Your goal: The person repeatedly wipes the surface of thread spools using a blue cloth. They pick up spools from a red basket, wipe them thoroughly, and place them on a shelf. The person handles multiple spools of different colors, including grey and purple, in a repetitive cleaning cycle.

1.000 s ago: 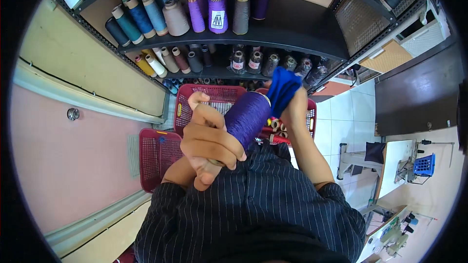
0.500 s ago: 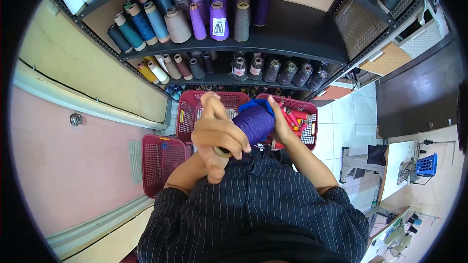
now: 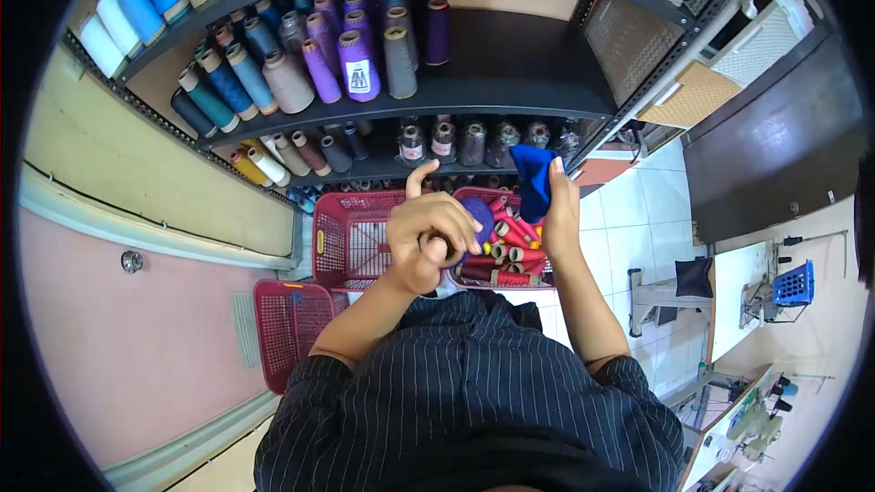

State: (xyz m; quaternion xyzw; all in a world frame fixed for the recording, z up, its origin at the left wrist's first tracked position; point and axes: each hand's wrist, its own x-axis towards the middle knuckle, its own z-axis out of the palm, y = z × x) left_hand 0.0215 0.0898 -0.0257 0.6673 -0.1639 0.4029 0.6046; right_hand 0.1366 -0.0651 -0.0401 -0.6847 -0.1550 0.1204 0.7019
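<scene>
My left hand (image 3: 428,235) is closed around the hollow end of a purple thread cone (image 3: 477,219), its index finger raised. The cone's wound body shows past my fingers. In my right hand (image 3: 562,207) a folded blue cloth (image 3: 531,182) is gripped by its edge, apart from the cone. Below the cone, a red plastic basket (image 3: 456,193) holds several red and pink thread cones (image 3: 517,251) and a few yellow ones. Another red basket (image 3: 325,219), to its left, shows a bare mesh bottom.
Ahead stands a black metal shelf (image 3: 510,64) with thread cones in purple, blue, grey and brown. A third red basket (image 3: 273,328) sits at the left near a pink door (image 3: 164,328). Sewing machine tables (image 3: 736,301) stand at the right on white floor tiles.
My hands have moved apart. The blue cloth has come off the purple cone and gone up and right with my right hand; the cone stays in my left. The view has shifted slightly.
</scene>
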